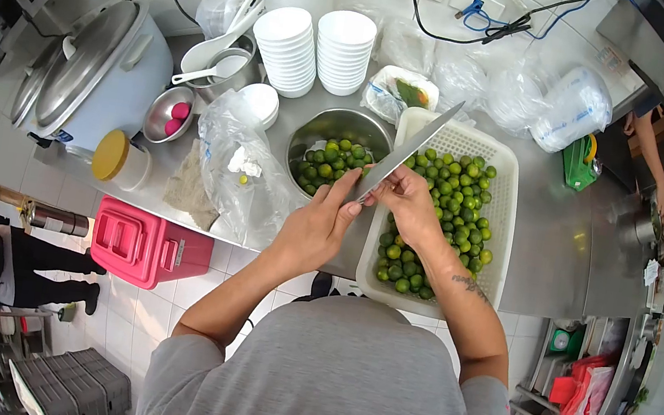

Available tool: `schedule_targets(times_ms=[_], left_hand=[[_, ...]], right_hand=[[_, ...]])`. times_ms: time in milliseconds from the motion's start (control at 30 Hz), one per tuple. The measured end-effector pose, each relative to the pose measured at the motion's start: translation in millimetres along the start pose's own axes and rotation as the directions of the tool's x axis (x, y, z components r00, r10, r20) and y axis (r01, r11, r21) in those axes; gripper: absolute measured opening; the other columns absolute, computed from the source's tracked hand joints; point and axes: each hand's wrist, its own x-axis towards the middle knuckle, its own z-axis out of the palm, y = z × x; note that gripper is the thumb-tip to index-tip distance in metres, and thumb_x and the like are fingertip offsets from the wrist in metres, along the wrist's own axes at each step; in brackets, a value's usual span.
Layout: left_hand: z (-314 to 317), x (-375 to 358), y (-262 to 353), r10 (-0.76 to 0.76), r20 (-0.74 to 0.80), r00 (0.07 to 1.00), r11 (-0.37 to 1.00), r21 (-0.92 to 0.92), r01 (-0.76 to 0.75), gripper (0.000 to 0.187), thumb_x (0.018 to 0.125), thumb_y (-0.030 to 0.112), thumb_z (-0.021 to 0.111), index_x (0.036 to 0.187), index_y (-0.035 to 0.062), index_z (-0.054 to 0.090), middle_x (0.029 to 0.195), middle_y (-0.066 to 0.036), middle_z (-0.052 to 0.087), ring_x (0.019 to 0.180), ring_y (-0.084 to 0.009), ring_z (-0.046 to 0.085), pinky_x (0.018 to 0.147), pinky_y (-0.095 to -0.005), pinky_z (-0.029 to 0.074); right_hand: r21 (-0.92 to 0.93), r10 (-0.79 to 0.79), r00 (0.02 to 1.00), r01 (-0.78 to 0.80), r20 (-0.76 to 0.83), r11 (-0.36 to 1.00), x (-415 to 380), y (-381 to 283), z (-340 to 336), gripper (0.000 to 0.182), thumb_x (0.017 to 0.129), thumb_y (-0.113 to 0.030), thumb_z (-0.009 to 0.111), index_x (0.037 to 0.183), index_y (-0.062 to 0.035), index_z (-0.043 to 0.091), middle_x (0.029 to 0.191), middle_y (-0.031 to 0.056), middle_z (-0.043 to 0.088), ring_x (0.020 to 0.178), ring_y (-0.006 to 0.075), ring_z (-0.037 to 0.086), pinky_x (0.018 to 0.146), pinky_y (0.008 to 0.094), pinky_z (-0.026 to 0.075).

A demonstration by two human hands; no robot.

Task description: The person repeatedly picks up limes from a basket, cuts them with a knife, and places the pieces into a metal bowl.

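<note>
My left hand (317,224) is closed around the handle end of a large kitchen knife (412,152), its blade slanting up and to the right. My right hand (410,208) is close beside it, fingers bent and pinched near the heel of the blade; what they hold, if anything, is hidden. Below the hands, a steel bowl (302,129) contains small green limes (331,156). To its right stands a white perforated plastic basket (504,206) with many more limes (454,192). The knife passes over the gap between bowl and basket.
Stacked white bowls (287,44), a clear plastic bag (240,165) and a yellow-lidded jar (119,161) share the steel counter (546,255). A large pot (105,74) stands left. A pink bin (148,245) is on the floor. Another person's arm (652,151) reaches in at right.
</note>
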Motion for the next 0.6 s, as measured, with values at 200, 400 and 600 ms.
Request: schedule_targets(times_ms=[200,400,600], left_hand=[[2.6,24.4,-6.5,-0.089,0.034,0.995,0.985,-0.147,0.093,0.043,0.102,0.035,0.040,0.129,0.0021,0.037,0.112,-0.030,0.057,0.099,-0.0441,0.061,0.082,-0.0470,0.048],[-6.4,28.9,-22.5,-0.168,0.038,0.985,0.942,-0.289,0.171,0.039,0.103,0.034,0.043,0.124,0.0016,0.038,0.102,-0.022,0.060,0.091,-0.0305,0.063,0.076,-0.0376,0.049],[-13.2,31.7,-22.6,-0.279,0.061,0.958,0.880,-0.383,0.281,0.036,0.103,0.037,0.039,0.122,0.0062,0.043,0.082,-0.004,0.051,0.056,-0.0078,0.047,0.045,-0.0219,0.038]], right_hand=[[-0.021,0.028,0.999,-0.027,0.046,0.999,8.5,7.6,5.3,0.019,0.091,-0.010,0.064,0.105,0.0029,0.060,0.088,0.0048,0.063,0.074,0.0120,0.060,0.070,0.0269,0.050],[-0.649,-0.237,0.971,0.206,0.041,0.732,5.0,8.1,14.2,0.048,0.089,-0.020,0.066,0.128,0.0036,0.049,0.100,0.0146,0.064,0.090,0.0265,0.062,0.080,0.0353,0.051],[-0.818,-0.278,0.894,0.438,0.353,0.373,-7.2,18.0,6.1,0.020,0.084,-0.022,0.067,0.089,-0.0037,0.062,0.088,0.0094,0.060,0.093,0.0295,0.057,0.082,0.0404,0.048]])
